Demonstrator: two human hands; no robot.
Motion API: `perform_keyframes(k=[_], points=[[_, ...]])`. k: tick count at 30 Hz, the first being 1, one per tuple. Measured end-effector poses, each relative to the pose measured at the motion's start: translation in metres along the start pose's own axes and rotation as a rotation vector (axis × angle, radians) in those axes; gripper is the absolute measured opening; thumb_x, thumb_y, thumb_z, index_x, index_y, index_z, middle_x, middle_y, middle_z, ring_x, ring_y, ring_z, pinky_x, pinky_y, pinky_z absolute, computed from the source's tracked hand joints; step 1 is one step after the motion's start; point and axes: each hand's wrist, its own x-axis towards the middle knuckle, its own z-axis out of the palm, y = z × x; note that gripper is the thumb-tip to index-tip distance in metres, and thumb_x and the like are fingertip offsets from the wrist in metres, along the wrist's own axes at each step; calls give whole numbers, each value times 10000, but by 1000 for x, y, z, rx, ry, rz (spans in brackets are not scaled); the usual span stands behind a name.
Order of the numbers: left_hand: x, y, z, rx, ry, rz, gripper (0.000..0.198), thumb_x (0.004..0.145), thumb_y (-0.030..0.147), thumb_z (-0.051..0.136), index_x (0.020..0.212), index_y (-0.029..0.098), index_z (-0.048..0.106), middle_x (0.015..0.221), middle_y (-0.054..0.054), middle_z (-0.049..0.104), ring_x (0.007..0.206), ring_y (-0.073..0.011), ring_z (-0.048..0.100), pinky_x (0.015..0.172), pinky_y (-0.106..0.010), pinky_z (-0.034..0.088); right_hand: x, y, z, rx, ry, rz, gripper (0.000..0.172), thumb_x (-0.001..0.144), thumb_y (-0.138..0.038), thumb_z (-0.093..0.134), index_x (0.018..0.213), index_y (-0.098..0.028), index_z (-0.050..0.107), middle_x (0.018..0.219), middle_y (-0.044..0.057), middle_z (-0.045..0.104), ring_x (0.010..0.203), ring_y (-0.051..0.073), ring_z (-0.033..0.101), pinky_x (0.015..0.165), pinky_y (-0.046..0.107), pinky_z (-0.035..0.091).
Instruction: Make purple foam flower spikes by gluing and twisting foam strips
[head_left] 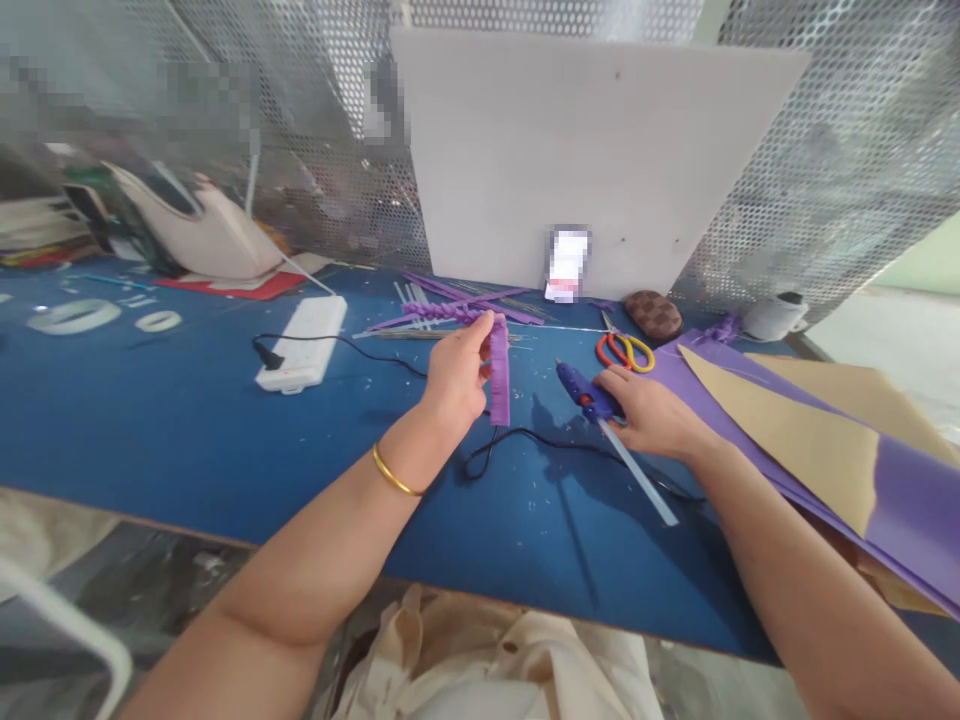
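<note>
- While the left hand (454, 375) pinches its top, a purple foam strip (499, 372) shows a finely snipped fringe along one edge
- right hand (652, 415) closes around a blue hot glue gun (589, 392), pale glue stick (637, 470) jutting out

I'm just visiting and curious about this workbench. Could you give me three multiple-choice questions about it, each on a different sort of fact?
1. Where is the purple foam strip?
A. On the floor
B. In the left hand
C. Inside a box

2. What colour are the handles of the scissors?
A. Red and yellow
B. Green and white
C. All black

3. What is the right hand doing?
A. Cutting paper
B. Resting empty
C. Holding a glue gun

Answers:
1. B, the fingers grip it above the blue table.
2. A, one loop shows red, the other yellow.
3. C, the fingers wrap the blue gun, with a clear glue stick jutting from it.
</note>
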Motion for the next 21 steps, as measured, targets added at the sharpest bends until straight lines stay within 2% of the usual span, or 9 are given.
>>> perform_keyframes(k=[3, 5, 6, 11, 21], points=[[-2, 1, 0, 0, -2, 30, 289, 639, 431, 823, 757, 184, 729, 673, 6, 631, 588, -84, 517, 477, -201, 368, -3, -19, 0, 161, 269, -49, 150, 820, -278, 569, 934, -187, 530, 834, 42, 580, 700, 180, 558, 643, 287, 431], [-6, 0, 1, 17, -32, 45, 297, 666, 445, 803, 795, 185, 742, 690, 5, 626, 610, -88, 522, 486, -200, 378, -5, -36, 1, 284, 462, -48, 154, 854, -311, 571, 949, -198, 525, 847, 42, 593, 698, 169, 562, 651, 282, 451], [-8, -1, 2, 29, -49, 53, 297, 677, 448, 795, 810, 186, 747, 704, 3, 628, 620, -91, 524, 491, -200, 382, -5, -44, 2, 346, 507, -48, 147, 864, -309, 570, 956, -202, 529, 880, 49, 607, 721, 168, 578, 668, 281, 464], [-19, -5, 6, 83, -117, 47, 282, 680, 435, 789, 843, 207, 764, 774, -11, 663, 662, -105, 535, 525, -204, 396, -8, -72, 3, 435, 534, -42, 127, 867, -310, 581, 938, -216, 532, 859, 50, 611, 711, 168, 583, 654, 281, 473], [-29, -4, 11, 124, -121, 39, 312, 665, 475, 791, 826, 209, 765, 836, -32, 711, 700, -125, 583, 528, -212, 402, -7, -71, 7, 416, 480, 80, 154, 887, -365, 541, 853, -221, 497, 801, 32, 568, 665, 163, 534, 620, 285, 422]])
